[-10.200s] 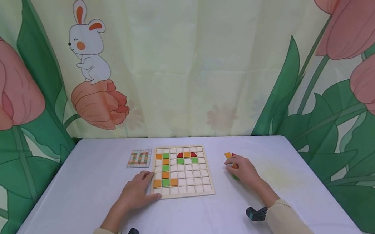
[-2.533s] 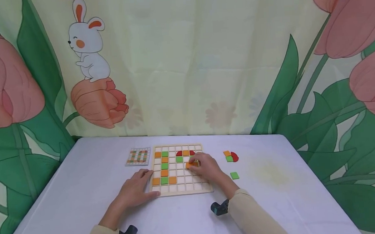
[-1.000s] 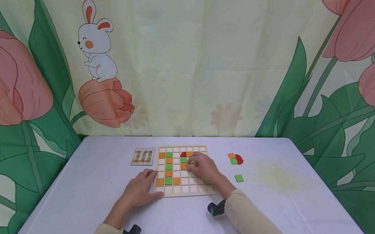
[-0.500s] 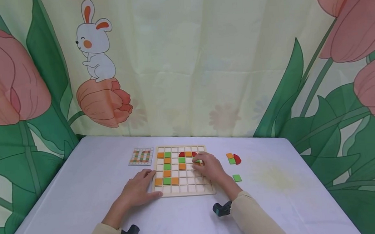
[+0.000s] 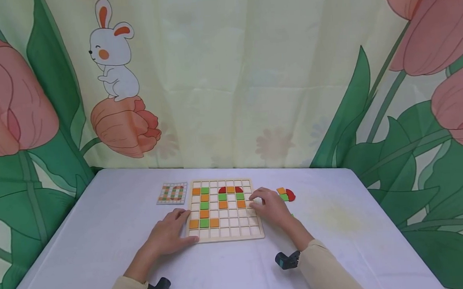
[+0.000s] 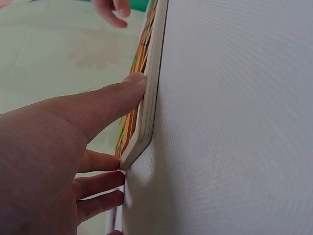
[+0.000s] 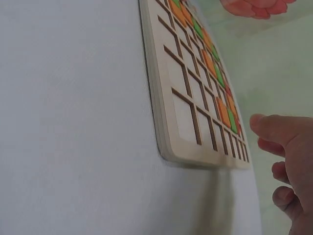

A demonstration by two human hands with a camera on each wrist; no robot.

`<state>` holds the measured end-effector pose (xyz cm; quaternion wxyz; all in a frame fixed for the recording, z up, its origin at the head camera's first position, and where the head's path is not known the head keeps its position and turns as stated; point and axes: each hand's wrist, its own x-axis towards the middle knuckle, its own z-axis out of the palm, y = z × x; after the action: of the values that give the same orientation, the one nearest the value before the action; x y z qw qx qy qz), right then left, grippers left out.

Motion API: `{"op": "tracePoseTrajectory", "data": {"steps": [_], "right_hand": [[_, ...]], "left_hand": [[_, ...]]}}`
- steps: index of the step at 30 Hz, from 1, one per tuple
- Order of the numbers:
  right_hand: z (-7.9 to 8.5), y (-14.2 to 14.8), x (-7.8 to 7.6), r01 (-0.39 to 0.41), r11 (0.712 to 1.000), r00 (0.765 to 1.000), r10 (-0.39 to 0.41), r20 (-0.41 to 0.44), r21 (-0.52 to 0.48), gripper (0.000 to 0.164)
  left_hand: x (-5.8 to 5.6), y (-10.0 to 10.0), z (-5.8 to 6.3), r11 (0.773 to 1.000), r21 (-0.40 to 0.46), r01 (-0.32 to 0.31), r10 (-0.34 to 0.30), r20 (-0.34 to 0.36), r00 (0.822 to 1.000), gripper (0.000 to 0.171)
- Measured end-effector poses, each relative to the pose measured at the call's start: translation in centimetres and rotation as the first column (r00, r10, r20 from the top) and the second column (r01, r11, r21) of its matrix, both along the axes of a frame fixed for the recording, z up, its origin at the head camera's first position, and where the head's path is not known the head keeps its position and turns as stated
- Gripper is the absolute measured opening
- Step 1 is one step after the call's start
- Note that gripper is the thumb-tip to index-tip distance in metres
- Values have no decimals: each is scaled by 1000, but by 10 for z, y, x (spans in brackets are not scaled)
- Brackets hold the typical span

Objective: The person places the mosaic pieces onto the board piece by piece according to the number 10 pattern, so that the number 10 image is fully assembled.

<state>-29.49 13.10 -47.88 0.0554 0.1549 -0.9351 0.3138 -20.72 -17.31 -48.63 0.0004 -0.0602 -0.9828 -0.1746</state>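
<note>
A wooden grid board (image 5: 231, 239) holds green, orange and red tiles. On its lower left corner rests my left hand (image 5: 171, 232), thumb at the front edge and fingers along the left edge; the left wrist view shows that thumb pressing the rim (image 6: 146, 122). Just off the board's right side hovers my right hand (image 5: 273, 206), thumb and fingertips apart and holding nothing visible. An orange tile (image 5: 241, 204) lies in the cell under a green tile (image 5: 240, 196), left of that hand. In the right wrist view the right hand (image 7: 293, 152) is clear of the board (image 7: 195, 155).
Right of the board lie a loose orange tile (image 5: 281, 190), a green tile (image 5: 284, 197) and a red rounded piece (image 5: 290, 195). Another green tile (image 5: 292, 215) is mostly hidden by the right arm. A patterned card (image 5: 172, 193) lies left of the board on the white-covered table (image 5: 223, 273).
Two orange tiles now lie under the two upper green tiles. My right hand has let go of the second one and moved right, off the board. The left hand stays at the corner.
</note>
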Motion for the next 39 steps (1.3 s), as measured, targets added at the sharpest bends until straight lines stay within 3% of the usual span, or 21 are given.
{"op": "tracePoseTrajectory", "data": {"steps": [28,39], "right_hand": [[-18,97,18,74,996,997,-73,-22,53,17],[-25,116,24,43,996,997,-47,58,78,32]], "left_hand": [[0,-1,-1,1000,7,10,-10,-3,1000,85],[-1,-2,-1,1000,2,13,-13,-6,1000,86]]}}
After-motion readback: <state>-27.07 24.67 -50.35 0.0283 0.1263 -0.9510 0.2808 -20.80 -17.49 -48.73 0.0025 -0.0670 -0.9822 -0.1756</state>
